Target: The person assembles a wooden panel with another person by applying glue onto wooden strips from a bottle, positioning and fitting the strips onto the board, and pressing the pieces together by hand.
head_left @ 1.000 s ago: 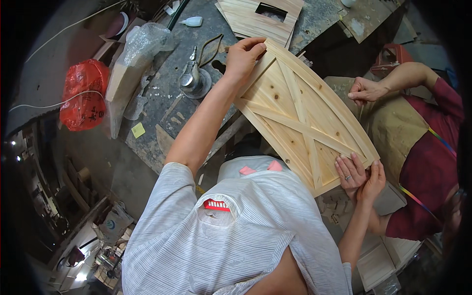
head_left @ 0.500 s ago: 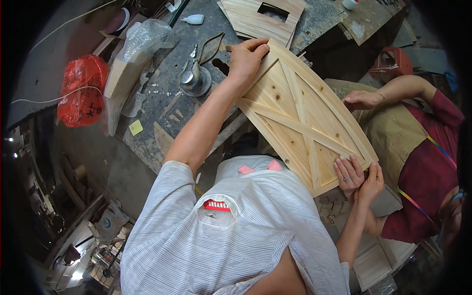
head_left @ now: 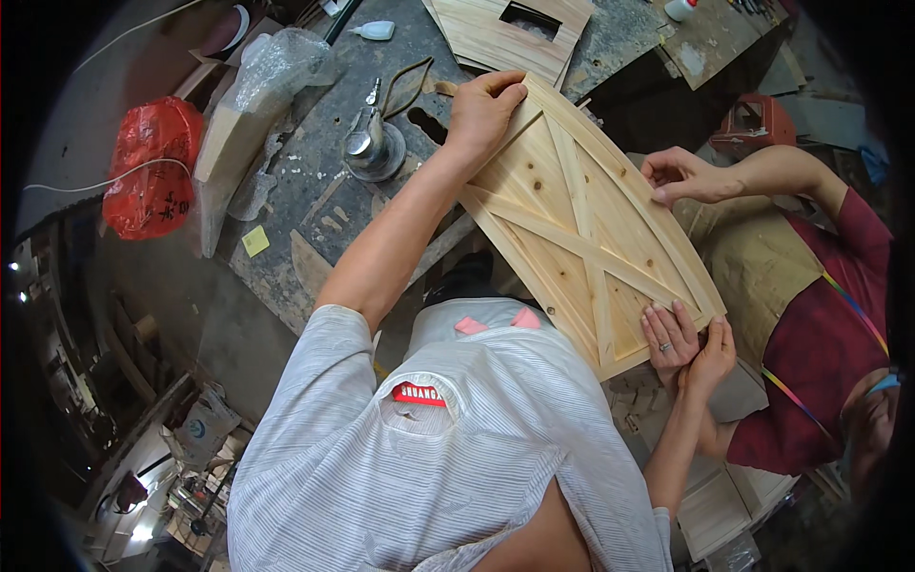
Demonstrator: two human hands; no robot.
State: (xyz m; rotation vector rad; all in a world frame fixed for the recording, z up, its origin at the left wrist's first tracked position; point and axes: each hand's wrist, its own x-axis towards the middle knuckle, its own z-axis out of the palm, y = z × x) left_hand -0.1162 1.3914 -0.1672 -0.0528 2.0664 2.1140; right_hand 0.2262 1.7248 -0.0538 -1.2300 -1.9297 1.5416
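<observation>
A pale wooden panel [head_left: 581,224] with a crossed frame on its face lies tilted across the edge of a dark workbench [head_left: 315,205]. My left hand [head_left: 486,105] reaches forward and grips the panel's top corner. At the lower right corner my right hand [head_left: 713,355] holds the panel's edge. Beside it a co-worker's hand with a ring [head_left: 667,336] lies flat on the wood. The co-worker's other hand [head_left: 679,176] presses on the panel's right edge.
The co-worker in a red shirt and tan apron [head_left: 762,276] sits at the right. On the bench are a round metal tool [head_left: 374,153], a glue bottle [head_left: 374,30], a cut-out wooden board [head_left: 515,33] and a plastic-wrapped board [head_left: 253,105]. A red bag [head_left: 152,162] hangs at the left.
The co-worker's upper hand has slid a little along the panel's right edge. My two hands stay on the same corners, and the panel has barely shifted.
</observation>
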